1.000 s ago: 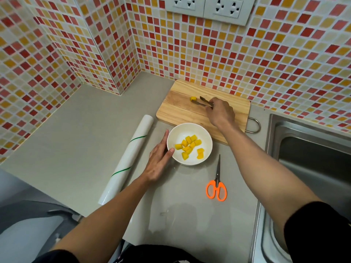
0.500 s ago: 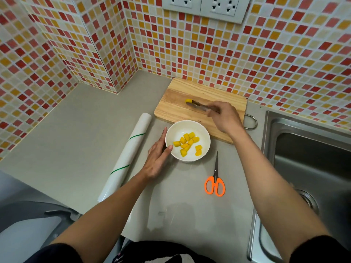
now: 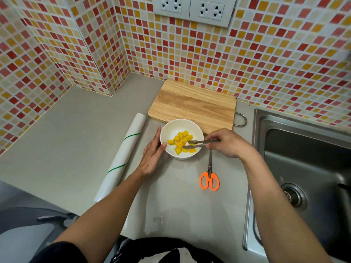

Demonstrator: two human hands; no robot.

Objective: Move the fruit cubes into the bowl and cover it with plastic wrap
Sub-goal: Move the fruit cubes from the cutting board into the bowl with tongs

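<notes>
A white bowl on the grey counter holds several yellow fruit cubes. My right hand grips metal tongs whose tips are spread over the cubes at the bowl's right side. My left hand rests flat on the counter with its fingers against the bowl's left wall. The wooden cutting board behind the bowl carries no cubes. A roll of plastic wrap lies to the left of my left hand.
Orange-handled scissors lie on the counter just below my right hand. A steel sink fills the right side. Tiled walls close off the back and left, with sockets above the board.
My right hand carried the tongs with the last cube from the cutting board down to the bowl. The board now shows no cube. My left hand stayed at the bowl.
</notes>
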